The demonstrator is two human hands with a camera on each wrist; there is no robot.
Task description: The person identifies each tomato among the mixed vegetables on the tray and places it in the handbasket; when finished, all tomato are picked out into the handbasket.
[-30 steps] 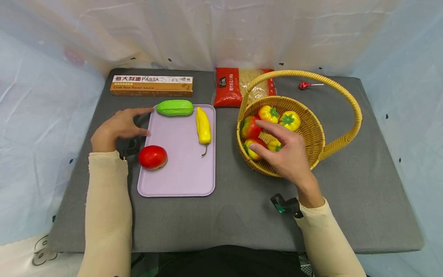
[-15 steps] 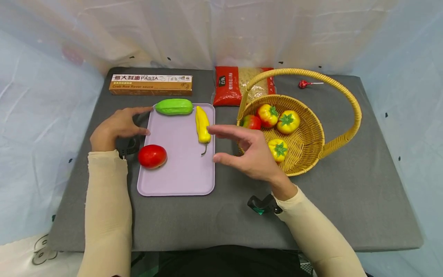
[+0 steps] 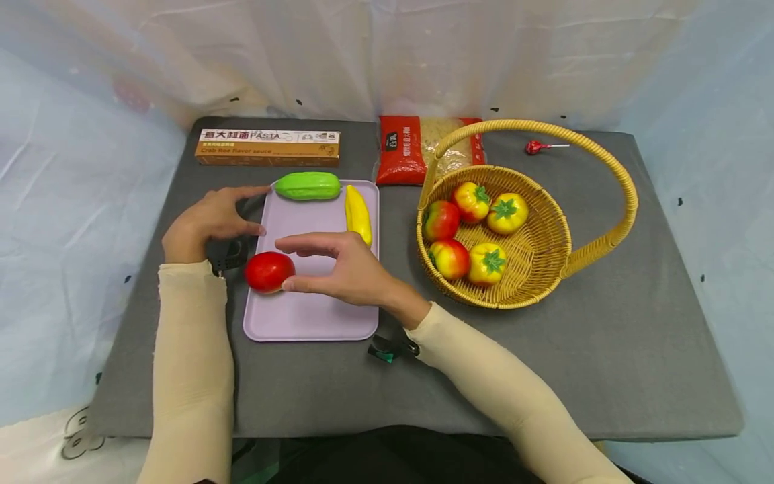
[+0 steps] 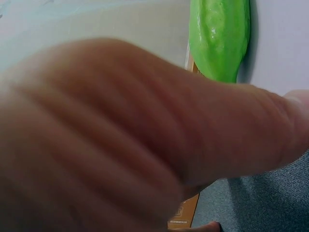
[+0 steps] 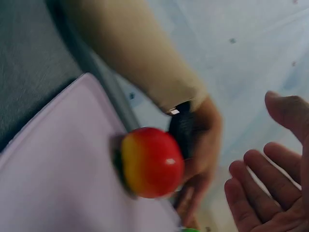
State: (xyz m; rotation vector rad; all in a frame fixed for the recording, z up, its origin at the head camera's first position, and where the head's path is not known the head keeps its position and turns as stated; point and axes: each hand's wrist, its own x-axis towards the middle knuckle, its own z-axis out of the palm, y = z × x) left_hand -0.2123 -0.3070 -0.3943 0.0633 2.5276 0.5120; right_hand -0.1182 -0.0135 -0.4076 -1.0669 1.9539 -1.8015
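My right hand [image 3: 351, 270] is over the lilac tray [image 3: 320, 326], thumb and fingers spread apart with nothing between them. Its fingertips are close to a shiny red tomato-like fruit [image 3: 266, 271] at the tray's left edge; the right wrist view shows the same fruit [image 5: 153, 163] with a yellow side and some green. My left hand [image 3: 213, 215] stays at the tray's left rim, index finger and thumb extended at the edge. By that index fingertip lies a green cucumber-like vegetable [image 3: 308, 186]. A yellow pepper [image 3: 358, 214] lies along the tray's right side, its lower end hidden by my right hand.
Right of the tray stands a wicker basket [image 3: 523, 259] with a tall arched handle, holding several red and yellow fruits [image 3: 486, 263]. Behind are a pasta box [image 3: 269, 149], a red pasta bag [image 3: 400, 151] and a lollipop [image 3: 533, 147].
My right hand has moved left from over the basket, across the yellow pepper, to beside the tomato-like fruit. The basket's fruits are fully uncovered now. My left hand has kept its place.
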